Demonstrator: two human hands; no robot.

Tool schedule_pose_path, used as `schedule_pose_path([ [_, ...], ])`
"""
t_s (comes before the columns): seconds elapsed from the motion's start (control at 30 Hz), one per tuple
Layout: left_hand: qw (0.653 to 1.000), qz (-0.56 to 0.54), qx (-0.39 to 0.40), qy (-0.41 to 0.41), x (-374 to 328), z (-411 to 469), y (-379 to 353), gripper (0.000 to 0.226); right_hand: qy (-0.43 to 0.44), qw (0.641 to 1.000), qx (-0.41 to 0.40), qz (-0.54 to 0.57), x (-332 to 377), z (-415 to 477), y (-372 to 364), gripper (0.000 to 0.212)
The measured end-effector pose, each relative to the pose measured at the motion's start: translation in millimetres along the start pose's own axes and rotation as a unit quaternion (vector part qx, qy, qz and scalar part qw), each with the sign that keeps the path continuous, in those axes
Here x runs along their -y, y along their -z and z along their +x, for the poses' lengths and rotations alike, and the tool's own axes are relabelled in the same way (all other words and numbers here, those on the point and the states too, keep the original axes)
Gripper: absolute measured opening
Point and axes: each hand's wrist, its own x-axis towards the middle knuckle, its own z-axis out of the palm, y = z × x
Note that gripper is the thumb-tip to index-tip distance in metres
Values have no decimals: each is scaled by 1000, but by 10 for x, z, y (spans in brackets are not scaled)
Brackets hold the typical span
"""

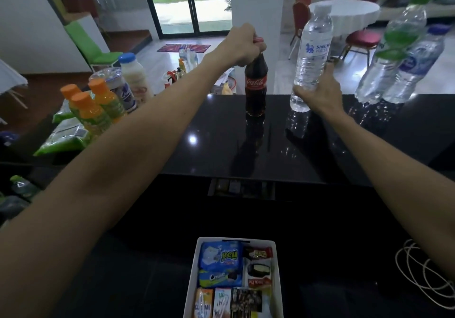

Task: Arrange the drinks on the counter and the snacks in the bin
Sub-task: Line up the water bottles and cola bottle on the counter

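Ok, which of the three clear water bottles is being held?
The white-capped Singha bottle, gripped low by the right hand. The green-labelled bottle and blue-labelled bottle stand untouched farther right.

Both bare forearms stretch from the lower corners toward upper centre. The left grip [242,44] curls over the cap of the cola bottle [256,88]; the right grip [320,92] wraps low around the water bottle [312,54].

Home interior: black counter [320,145], glass sliding doors [192,2], clothed dining table [349,12], red chairs [362,39]
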Motion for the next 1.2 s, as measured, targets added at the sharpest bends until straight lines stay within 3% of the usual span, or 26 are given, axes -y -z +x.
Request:
schedule_pose_path([
  [0.1,999,-34,14,16,8,-28,-74,28,-7,1000,2,8,-54,-47,-41,77],
  [0.2,993,-113,25,22,115,-128,-258,63,-21,1000,-2,2,-96,-90,-87,79],
  [0.3,979,-190,7,78,381,-350,-604,92,-31,999,5,18,-149,-124,-129,78],
  [0.37,977,-198,33,78,560,-485,-898,85,-34,999,1,5,-213,-151,-159,75],
  [0.53,975,-209,-45,55,686,-438,-1260,58,-30,994,-36,-104,-235,-170,-191,76],
  [0.83,969,-245,-20,-24,178,-71,-1769,62,-73,994,-64,-47,-469,-90,77,70],
  [1.2,965,-258,-42,-3,-113,237,-2067,61,-90,995,-51,-14,-727,88,246,65],
])
